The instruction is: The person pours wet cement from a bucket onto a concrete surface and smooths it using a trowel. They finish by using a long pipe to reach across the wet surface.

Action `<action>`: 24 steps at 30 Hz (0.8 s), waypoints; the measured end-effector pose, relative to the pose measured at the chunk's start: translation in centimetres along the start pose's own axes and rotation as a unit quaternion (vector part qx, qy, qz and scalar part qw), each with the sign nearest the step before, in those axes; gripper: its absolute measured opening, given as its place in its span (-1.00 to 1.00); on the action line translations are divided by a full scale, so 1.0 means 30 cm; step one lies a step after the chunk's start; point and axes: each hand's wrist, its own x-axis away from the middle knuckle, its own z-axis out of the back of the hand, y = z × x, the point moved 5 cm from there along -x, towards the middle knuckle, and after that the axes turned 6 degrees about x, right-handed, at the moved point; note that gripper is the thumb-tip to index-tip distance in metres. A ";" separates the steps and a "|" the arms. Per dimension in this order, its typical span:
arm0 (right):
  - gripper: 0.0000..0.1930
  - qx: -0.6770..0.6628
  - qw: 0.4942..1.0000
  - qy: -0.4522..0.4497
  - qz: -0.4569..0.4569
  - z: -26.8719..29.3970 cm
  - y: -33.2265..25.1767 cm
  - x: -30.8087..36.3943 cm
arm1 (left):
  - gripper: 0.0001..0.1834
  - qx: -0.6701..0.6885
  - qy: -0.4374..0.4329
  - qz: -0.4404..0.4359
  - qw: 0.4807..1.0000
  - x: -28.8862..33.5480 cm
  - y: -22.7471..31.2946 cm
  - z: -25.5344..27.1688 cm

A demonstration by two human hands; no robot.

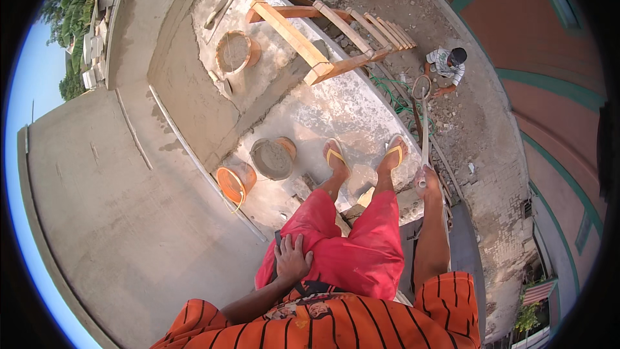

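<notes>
My right hand (427, 184) is wrapped round the near end of a pale pole (425, 132), out past the slab's right edge. At the pole's far end is a round loop (422, 86), close to a person (447, 68) on the ground below. Against my red shorts, my left hand (292, 258) lies flat with the fingers apart, holding nothing. Left of my feet stands a bucket of grey mortar (272, 160), beside an orange bucket (236, 184) with a handle. Another mortar bucket (236, 52) stands farther off, near a trowel (220, 82).
A wooden ladder (290, 33) juts over the slab edge at the far right. Wet mortar (190, 100) covers the floor at left, bordered by a long straight strip (200, 163). A float (223, 6) lies at the far end. Green hose (395, 97) trails on the ground below.
</notes>
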 end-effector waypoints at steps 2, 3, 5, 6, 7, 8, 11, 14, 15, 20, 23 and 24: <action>-0.81 -0.047 0.996 0.044 -0.058 -0.057 0.000 0.254 | -0.24 0.007 0.010 -0.020 1.000 -0.017 0.043 0.047; -0.81 -0.021 0.998 0.046 -0.046 -0.109 -0.018 0.419 | -0.23 0.013 0.014 -0.032 0.999 -0.029 0.077 0.069; -0.84 -0.009 0.998 0.000 -0.060 -0.156 -0.037 0.687 | -0.18 0.049 0.072 -0.115 0.990 -0.064 0.201 0.117; -0.85 -0.025 0.995 -0.045 -0.086 -0.152 -0.044 0.794 | -0.15 0.106 0.071 -0.170 0.977 -0.073 0.307 0.187; -0.83 -0.073 0.989 -0.046 -0.118 -0.205 -0.055 0.952 | -0.13 0.163 0.067 -0.224 0.959 -0.070 0.421 0.262; -0.81 -0.125 0.980 -0.049 -0.148 -0.270 -0.046 1.132 | -0.09 0.206 0.056 -0.302 0.929 -0.068 0.528 0.297; -0.73 -0.140 0.975 -0.084 -0.153 -0.338 -0.005 1.511 | -0.34 0.348 0.134 -0.517 0.771 0.036 0.819 0.399; -0.64 -0.156 0.969 -0.116 -0.152 -0.353 0.014 1.785 | -0.69 0.375 -0.110 -0.605 0.693 0.092 0.969 0.376; -0.61 -0.160 0.968 -0.126 -0.146 -0.362 0.015 1.845 | -0.71 0.382 -0.089 -0.609 0.690 0.116 0.972 0.376; -0.52 0.085 0.977 -0.187 -0.057 -0.391 0.056 1.927 | -0.74 0.394 -0.024 -0.619 0.679 0.158 0.944 0.371; -0.54 0.343 0.918 -0.113 0.161 -0.286 0.020 1.860 | -0.77 0.425 -0.023 -0.562 0.709 0.214 0.923 0.453; -0.55 0.370 0.907 -0.045 0.194 -0.220 0.007 1.815 | -0.79 0.435 -0.023 -0.556 0.708 0.238 0.924 0.486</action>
